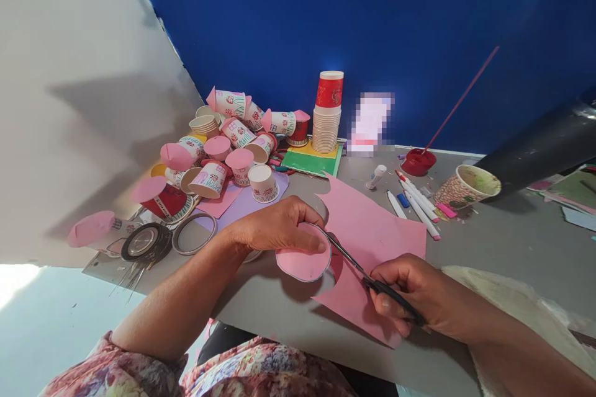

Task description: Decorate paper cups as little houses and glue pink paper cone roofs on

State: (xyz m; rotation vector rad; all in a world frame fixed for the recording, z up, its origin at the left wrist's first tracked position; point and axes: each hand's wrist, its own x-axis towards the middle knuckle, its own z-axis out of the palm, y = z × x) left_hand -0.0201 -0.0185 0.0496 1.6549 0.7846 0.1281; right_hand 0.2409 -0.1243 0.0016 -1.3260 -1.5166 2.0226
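My left hand (286, 227) pinches a round pink paper piece (302, 259) with a dark outline, its thumb lying on top. My right hand (410, 298) is closed round the black handles of a pair of scissors (351, 260). The blades point up and left and meet the right edge of the round piece. Around and under the scissors spreads a larger pink sheet (372, 217) with curved cut-outs along its left side.
Decorated paper cups with pink tops (213, 178) are heaped at the back left, beside a tall cup stack (327, 124). Tape rolls (146, 242) lie at the left. Markers (421, 205), a glue stick (376, 177), a red pot (418, 162) and a stained cup (468, 187) stand or lie right.
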